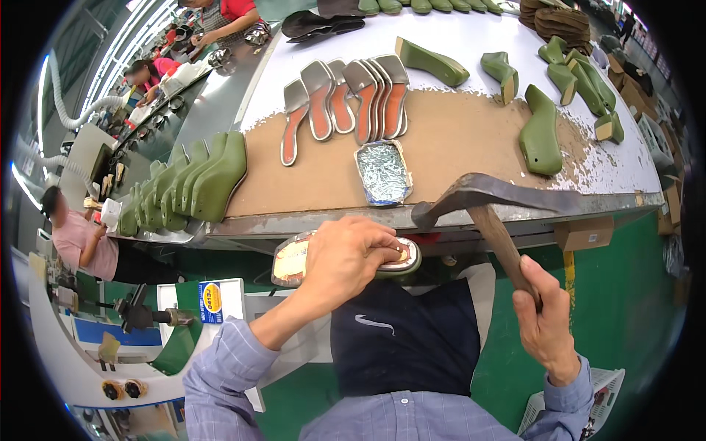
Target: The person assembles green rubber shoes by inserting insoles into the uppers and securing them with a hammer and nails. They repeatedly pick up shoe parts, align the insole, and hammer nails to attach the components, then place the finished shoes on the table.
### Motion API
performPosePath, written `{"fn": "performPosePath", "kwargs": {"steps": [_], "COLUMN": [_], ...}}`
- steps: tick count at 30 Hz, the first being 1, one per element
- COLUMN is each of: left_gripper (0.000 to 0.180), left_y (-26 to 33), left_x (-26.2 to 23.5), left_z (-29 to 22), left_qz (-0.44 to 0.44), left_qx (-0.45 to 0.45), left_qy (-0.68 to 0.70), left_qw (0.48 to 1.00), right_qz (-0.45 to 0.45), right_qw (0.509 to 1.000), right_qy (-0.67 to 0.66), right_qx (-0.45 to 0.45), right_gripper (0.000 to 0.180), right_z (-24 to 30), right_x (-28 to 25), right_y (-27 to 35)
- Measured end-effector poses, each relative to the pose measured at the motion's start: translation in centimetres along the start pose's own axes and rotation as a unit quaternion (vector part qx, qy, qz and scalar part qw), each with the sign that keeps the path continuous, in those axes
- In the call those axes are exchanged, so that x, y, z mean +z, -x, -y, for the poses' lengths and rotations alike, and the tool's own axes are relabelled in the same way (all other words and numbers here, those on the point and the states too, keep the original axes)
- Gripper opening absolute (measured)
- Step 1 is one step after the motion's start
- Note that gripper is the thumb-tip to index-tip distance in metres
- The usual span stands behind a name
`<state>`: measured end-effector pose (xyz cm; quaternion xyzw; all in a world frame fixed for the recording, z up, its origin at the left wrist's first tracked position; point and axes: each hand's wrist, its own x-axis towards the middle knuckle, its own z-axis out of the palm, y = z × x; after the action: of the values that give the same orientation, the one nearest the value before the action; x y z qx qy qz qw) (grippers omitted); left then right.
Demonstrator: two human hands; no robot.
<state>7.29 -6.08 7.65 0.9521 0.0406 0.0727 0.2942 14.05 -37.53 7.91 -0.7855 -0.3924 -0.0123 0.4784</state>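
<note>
Nailing an insole (294, 261) onto a shoe form over the lap, by the look of it. Left hand (346, 257) clamped over the insole, fingers curled around its heel end. Right hand (544, 316) fisted on the wooden handle of a hammer (485, 192), head poised just right of the left hand. Next, probably a short, aimed strike clear of the fingers. Insole silver-rimmed, tan-centred. Tray of tacks (382, 173) on the counter (456, 140) just beyond the left hand.
</note>
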Motion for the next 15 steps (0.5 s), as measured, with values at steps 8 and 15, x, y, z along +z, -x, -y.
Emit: {"fn": "performPosePath", "kwargs": {"steps": [8, 15], "left_gripper": [0.019, 0.056], "left_y": [0.0, 0.7], "left_x": [-0.1, -2.2], "left_z": [-0.5, 1.4], "left_qz": [-0.003, 0.049], "left_qx": [-0.013, 0.084], "left_qy": [-0.025, -0.179], "left_qw": [1.000, 0.979], "right_qz": [0.047, -0.010], "right_qw": [0.998, 0.935], "right_qy": [0.020, -0.267], "right_qx": [-0.027, 0.235], "right_gripper": [0.049, 0.052], "right_z": [2.5, 2.7], "right_x": [0.8, 1.4], "right_y": [-0.4, 1.4]}}
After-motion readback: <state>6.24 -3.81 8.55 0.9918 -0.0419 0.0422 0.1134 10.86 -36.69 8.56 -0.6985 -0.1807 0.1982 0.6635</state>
